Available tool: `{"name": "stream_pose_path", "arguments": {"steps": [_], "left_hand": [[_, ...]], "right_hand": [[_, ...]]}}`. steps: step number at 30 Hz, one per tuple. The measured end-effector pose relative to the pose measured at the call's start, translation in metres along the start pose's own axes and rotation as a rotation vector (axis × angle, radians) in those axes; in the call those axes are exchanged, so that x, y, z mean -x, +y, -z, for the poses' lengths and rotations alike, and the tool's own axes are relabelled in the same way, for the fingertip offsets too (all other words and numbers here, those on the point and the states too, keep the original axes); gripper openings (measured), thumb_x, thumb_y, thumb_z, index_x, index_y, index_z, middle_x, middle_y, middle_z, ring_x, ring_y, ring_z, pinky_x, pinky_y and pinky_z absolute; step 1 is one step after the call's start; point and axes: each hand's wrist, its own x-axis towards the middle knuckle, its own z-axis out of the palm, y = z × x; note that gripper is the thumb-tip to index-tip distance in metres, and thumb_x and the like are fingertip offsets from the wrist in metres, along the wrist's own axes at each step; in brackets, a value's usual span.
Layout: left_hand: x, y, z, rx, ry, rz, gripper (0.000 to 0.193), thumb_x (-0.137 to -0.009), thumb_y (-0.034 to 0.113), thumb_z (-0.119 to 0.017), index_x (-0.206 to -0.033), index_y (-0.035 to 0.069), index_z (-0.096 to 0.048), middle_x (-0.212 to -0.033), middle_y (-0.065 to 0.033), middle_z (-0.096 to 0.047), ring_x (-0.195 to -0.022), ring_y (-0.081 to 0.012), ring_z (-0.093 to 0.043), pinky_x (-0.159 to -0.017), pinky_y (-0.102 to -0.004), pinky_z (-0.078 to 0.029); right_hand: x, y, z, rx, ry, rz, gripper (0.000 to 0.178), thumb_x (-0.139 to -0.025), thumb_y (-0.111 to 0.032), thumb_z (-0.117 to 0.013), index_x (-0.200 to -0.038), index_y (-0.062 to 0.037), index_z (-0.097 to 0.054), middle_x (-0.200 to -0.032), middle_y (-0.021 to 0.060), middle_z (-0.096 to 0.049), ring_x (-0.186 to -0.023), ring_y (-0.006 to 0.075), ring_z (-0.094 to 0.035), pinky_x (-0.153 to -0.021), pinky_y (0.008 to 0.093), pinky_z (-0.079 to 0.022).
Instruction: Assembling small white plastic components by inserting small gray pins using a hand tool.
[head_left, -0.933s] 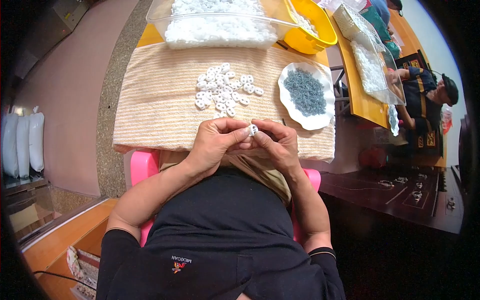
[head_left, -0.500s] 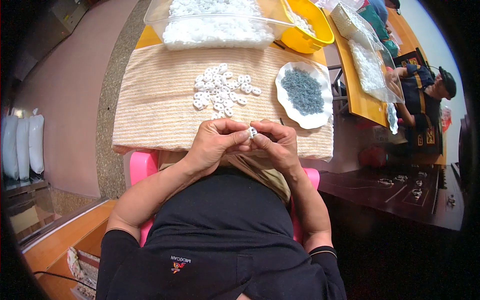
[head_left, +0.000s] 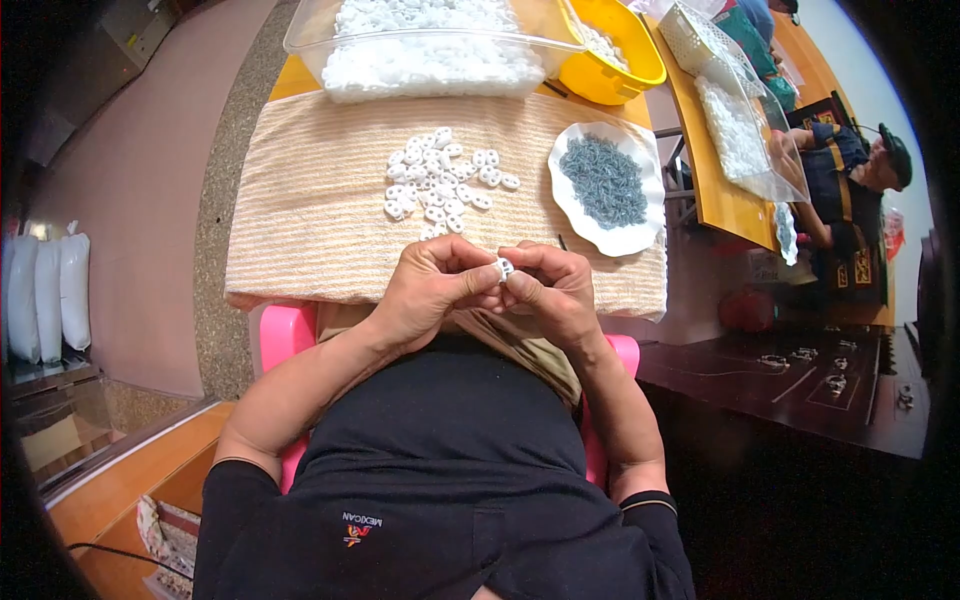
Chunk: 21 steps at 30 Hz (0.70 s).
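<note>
Between my two hands, just past the near edge of the cloth, is a small white plastic piece with dark openings. My left hand pinches it between thumb and fingers from the left. From the right, the thumb and fingers of my right hand close on the same piece. My fingertips hide part of it. Beyond them lies a loose pile of white oval two-holed pieces on the striped cloth. Right of the pile, a white scalloped plate holds a heap of small grey-blue parts.
A clear bin full of white pieces stands at the far side, beside a yellow basin. Thin dark sticks lie near the plate and basin. At right, a person in a cap sits by another table with a clear bin.
Both hands keep their pinch on the white piece and have barely moved. The pile and plate look the same, with only a slight shift of the whole view.
</note>
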Motion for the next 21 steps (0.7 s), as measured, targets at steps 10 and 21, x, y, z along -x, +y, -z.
{"name": "stream_pose_path", "arguments": {"steps": [10, 21], "left_hand": [[0.0, -0.008, 0.003, 0.013, -0.056, -0.099, 0.007, -0.087, 0.003, -0.064, -0.088, -0.002, -0.059, -0.082, -0.0125, -0.066, -0.073, -0.0161, -0.066, -0.063, -0.0237, -0.057], [-0.003, 0.003, -0.003, 0.045, -0.047, -0.022, 0.015, -0.09, 0.007, -0.062, -0.1, -0.002, -0.058, -0.088, -0.0094, -0.066, -0.075, -0.013, -0.065, -0.069, -0.0232, -0.056]], "right_hand": [[0.003, -0.001, -0.004, 0.025, -0.019, 0.023, 0.022, -0.089, -0.001, -0.06, -0.111, 0.0054, -0.06, -0.091, 0.0078, -0.062, -0.071, 0.0093, -0.059, -0.065, 0.0211, -0.051], [-0.003, 0.0, -0.001, -0.061, 0.048, -0.039, 0.023, -0.09, 0.0, -0.059, -0.113, 0.0042, -0.059, -0.089, 0.009, -0.065, -0.074, 0.0134, -0.065, -0.066, 0.025, -0.056]]}}
